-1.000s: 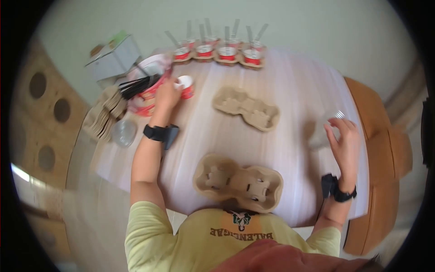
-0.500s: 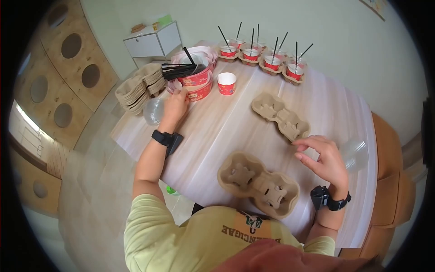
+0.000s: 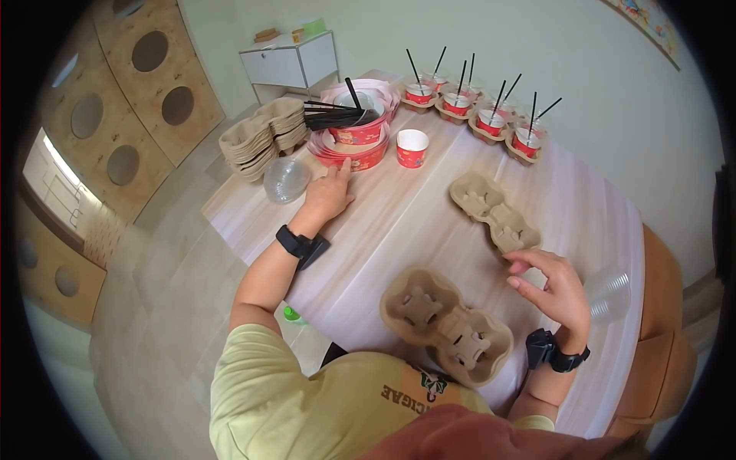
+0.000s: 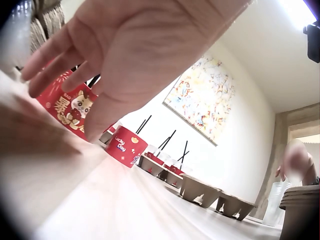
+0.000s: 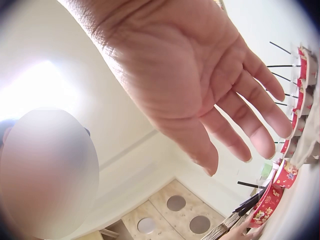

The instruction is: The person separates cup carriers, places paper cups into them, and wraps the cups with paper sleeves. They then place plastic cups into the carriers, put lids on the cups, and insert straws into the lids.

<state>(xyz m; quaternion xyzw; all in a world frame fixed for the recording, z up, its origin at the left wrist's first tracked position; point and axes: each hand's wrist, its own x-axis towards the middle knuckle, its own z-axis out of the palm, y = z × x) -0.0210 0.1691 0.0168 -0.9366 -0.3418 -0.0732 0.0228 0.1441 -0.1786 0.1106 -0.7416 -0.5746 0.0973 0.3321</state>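
Observation:
My left hand [image 3: 328, 196] is at the front of the stacked red paper buckets [image 3: 356, 157], fingers stretched toward them and nothing held. In the left wrist view its straight fingers [image 4: 55, 65] overlap a printed red bucket. A single red paper cup [image 3: 412, 149] stands just right of the buckets. My right hand [image 3: 553, 290] hovers with loosely bent fingers by the near end of a cardboard cup carrier [image 3: 494, 211]; its palm is bare in the right wrist view. A second two-hole carrier [image 3: 445, 326] lies in front of my body.
Carriers holding red cups [image 3: 491, 123] with black straws line the back edge. At left are stacked carriers [image 3: 261, 138], a clear plastic stack [image 3: 287, 180] and black straws [image 3: 337, 116] on the buckets. Clear cups [image 3: 609, 295] lie near the right edge, beside an orange chair [image 3: 655, 337].
My left hand has come away from the red cup to the buckets' front. The right hand has moved left from the clear cups toward the far carrier. The head view has turned left.

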